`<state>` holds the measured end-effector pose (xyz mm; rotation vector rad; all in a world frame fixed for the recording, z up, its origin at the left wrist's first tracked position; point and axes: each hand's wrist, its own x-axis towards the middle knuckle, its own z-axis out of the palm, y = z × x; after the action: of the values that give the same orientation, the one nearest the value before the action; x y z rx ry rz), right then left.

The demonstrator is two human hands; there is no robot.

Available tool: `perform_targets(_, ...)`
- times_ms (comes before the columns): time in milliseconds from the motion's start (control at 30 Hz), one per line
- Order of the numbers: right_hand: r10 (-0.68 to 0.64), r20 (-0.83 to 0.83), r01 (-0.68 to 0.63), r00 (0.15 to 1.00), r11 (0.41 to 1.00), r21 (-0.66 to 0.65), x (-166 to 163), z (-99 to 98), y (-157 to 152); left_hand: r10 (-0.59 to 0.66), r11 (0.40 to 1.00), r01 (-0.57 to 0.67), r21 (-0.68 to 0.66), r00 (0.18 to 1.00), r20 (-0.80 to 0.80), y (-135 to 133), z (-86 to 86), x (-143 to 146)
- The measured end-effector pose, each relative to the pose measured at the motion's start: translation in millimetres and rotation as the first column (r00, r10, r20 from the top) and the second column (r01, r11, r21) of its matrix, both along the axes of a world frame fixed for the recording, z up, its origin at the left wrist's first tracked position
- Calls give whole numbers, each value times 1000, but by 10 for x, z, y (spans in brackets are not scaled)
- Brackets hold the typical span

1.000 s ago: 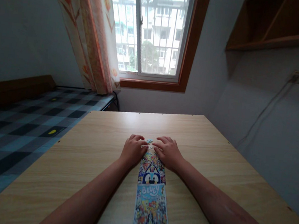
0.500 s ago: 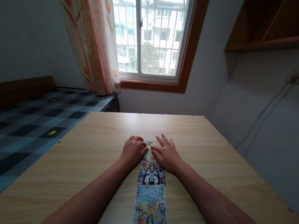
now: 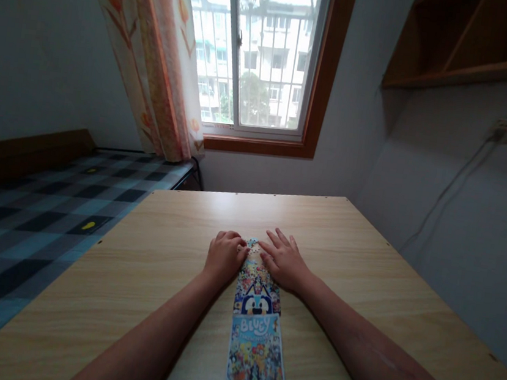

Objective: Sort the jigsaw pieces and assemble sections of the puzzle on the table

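Observation:
A jigsaw puzzle (image 3: 258, 295) with a blue cartoon dog's face and many small figures lies flat on the table. At its far end a light-blue strip of puzzle pieces (image 3: 252, 242) lies beyond a gap where bare wood shows. My left hand (image 3: 226, 254) is curled at the far left edge, its fingertips closed on the end of that strip; the exact grip is partly hidden. My right hand (image 3: 284, 258) rests palm down with fingers spread, touching the far right edge. Nearer to me lies a printed picture sheet (image 3: 257, 354) marked "Bluey", touching the puzzle's near edge.
The pale wooden table (image 3: 174, 229) reaches toward the window (image 3: 264, 62). A bed with a checked cover (image 3: 61, 209) stands at the left. On the right wall are a wooden shelf (image 3: 471, 75) and a cable (image 3: 442, 195) hanging from a socket.
The light-blue strip now sits more squarely across the puzzle's far end. My left fingers have shifted slightly, and my right hand has moved slightly to the right.

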<state>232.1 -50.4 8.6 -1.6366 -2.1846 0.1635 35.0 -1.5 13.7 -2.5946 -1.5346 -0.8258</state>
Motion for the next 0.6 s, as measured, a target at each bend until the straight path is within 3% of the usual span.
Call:
perform_targets(167, -123, -85, 129, 989, 989, 71, 164, 62, 17, 65, 998, -65, 7, 997, 36, 11, 23, -61)
perform_targets(400, -30, -60, 30, 998, 999, -11, 306, 36, 32, -24, 992, 13, -128, 996, -84, -29, 75, -87)
perform_targets(600, -19, -71, 19, 997, 1000, -13, 277, 19, 52, -129, 983, 125, -132, 991, -22, -8, 58, -90)
